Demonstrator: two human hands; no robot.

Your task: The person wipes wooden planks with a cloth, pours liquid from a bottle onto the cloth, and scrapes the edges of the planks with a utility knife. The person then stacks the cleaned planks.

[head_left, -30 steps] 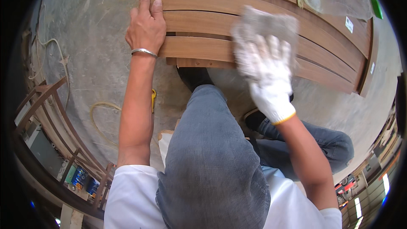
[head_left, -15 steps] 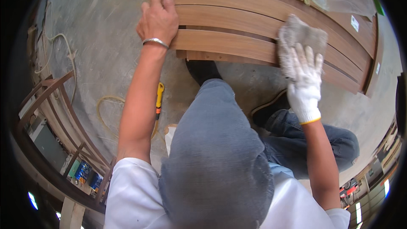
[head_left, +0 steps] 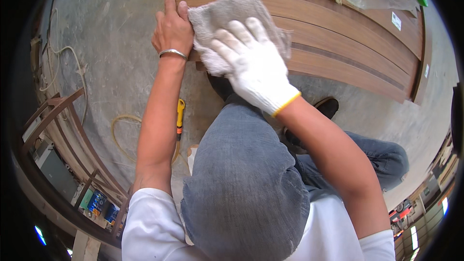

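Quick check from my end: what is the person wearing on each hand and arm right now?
The left hand is bare, with a thin silver bangle around the wrist. The right hand wears a white knitted work glove with a yellow-orange band at the cuff. Both forearms are uncovered; short white sleeves end near the shoulders.

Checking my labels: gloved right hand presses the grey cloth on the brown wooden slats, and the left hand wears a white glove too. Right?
Not quite. In the head view only the right hand wears a white knit glove, pressing the grey cloth on the brown wooden slats. The left hand is bare, with a silver bangle at the wrist.
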